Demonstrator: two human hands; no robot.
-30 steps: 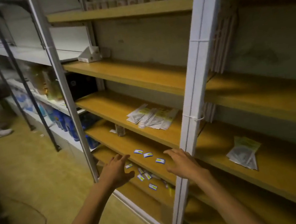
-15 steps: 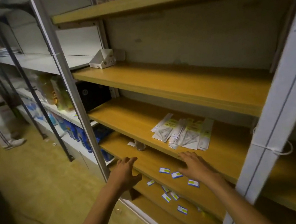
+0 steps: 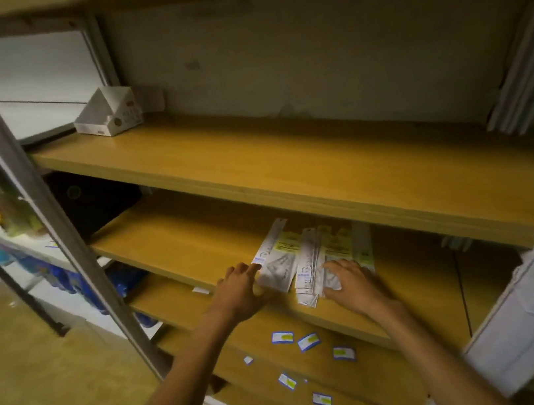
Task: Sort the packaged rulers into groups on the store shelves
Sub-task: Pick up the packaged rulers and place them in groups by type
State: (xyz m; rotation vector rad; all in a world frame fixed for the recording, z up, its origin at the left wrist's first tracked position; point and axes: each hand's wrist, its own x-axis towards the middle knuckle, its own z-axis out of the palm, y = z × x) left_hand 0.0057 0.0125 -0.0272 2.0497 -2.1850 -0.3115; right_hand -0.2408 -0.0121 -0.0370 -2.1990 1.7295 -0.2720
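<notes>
A loose pile of packaged rulers (image 3: 304, 255), white and yellow-green packets, lies on the middle wooden shelf (image 3: 178, 246). My left hand (image 3: 242, 289) reaches the pile's left end, its fingertips touching the leftmost packet. My right hand (image 3: 350, 280) lies flat, fingers spread, on the right part of the pile. Neither hand grips a packet.
A white cardboard display box (image 3: 108, 113) stands on the upper shelf (image 3: 286, 157). Small blue-and-yellow labels (image 3: 309, 341) are stuck along the lower shelf edges. Grey metal uprights (image 3: 22, 176) frame the bay at left and right. Blue packages (image 3: 61, 274) fill the neighbouring low shelf.
The view has swung right and closer to the bay. Both hands rose from the lower shelf edge to the ruler pile and now touch it.
</notes>
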